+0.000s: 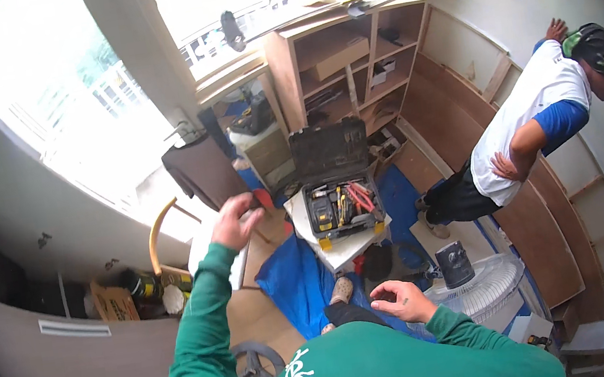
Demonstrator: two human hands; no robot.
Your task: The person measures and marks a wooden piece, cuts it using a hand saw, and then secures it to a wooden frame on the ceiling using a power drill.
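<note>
Toolbox [330, 155] in the head view: it lies open, its dark lid tipped up on the far side, on a white board [341, 258] in front of the person, with red-handled pliers [359, 196] and a yellow-and-black tool [322, 216] inside. The left hand [234, 223] is raised to the left of the toolbox, well apart from it, the green-sleeved forearm slanting up and the wrist bent so the fingers point toward the box; these are loosely curled and parted, the hand half open. The right hand [403, 302] hangs on the near side of the toolbox, slightly to its right, its forearm angled inward, fingers bent and thumb set off from them, likewise half open. Just beside that hand is a fan [487, 294]; whether they touch I cannot tell. Blue sheeting [288, 279] spreads left of and nearer than the toolbox, and a co-worker [526, 111] leans toward the wall at its right.
</note>
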